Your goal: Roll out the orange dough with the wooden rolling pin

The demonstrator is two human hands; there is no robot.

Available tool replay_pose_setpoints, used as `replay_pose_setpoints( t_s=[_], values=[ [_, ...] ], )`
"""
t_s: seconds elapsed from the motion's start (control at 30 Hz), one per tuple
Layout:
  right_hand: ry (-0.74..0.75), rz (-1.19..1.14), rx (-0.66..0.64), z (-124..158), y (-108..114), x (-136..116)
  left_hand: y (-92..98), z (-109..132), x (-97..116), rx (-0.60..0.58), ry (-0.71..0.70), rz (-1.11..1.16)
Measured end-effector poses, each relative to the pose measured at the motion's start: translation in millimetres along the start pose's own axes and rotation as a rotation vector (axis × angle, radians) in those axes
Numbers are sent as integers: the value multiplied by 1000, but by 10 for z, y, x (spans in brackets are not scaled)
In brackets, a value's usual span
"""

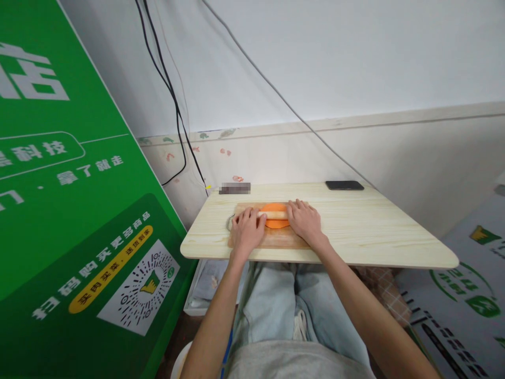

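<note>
A wooden rolling pin (275, 215) lies crosswise over a flat, rounded orange sheet (276, 224) on a brown wooden board (272, 242). My left hand (248, 227) is closed over the pin's left end, and my right hand (304, 219) is closed over its right end. The orange material shows above and below the pin, between my two hands. Both ends of the pin are hidden under my fingers. A metal ring handle (229, 222) sticks out at the board's left side.
The board rests on a pale wooden table (374, 237). A black phone (344, 185) lies at the back right, a blurred dark object (234, 188) at the back left. Cables (177, 110) hang by the wall. A green sign (79, 200) stands left; a white box is below.
</note>
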State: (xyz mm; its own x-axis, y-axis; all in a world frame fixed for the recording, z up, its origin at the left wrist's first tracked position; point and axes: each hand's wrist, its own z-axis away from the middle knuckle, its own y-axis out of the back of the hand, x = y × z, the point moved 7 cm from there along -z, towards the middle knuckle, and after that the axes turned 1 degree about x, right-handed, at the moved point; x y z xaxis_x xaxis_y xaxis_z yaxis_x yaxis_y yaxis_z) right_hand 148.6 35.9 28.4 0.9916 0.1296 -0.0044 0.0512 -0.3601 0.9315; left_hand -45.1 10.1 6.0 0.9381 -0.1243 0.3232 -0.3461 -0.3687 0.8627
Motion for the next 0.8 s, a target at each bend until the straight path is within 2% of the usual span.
replay_pose_setpoints(
  t_s=[0.27,0.37,0.5,0.63,0.8],
  values=[
    [36,-54,78,331,5,-14,10,3,1,7,-3,0],
    [20,-63,85,369,-3,-9,9,2,2,10,-9,-6],
    [24,-15,-1,245,-7,-15,3,0,-1,12,-10,-3],
    [27,49,-105,11,0,-7,-8,-1,-12,14,-1,-2],
    [-13,19,-214,-285,-55,37,-19,-2,-16,5,3,-4]
  ],
)
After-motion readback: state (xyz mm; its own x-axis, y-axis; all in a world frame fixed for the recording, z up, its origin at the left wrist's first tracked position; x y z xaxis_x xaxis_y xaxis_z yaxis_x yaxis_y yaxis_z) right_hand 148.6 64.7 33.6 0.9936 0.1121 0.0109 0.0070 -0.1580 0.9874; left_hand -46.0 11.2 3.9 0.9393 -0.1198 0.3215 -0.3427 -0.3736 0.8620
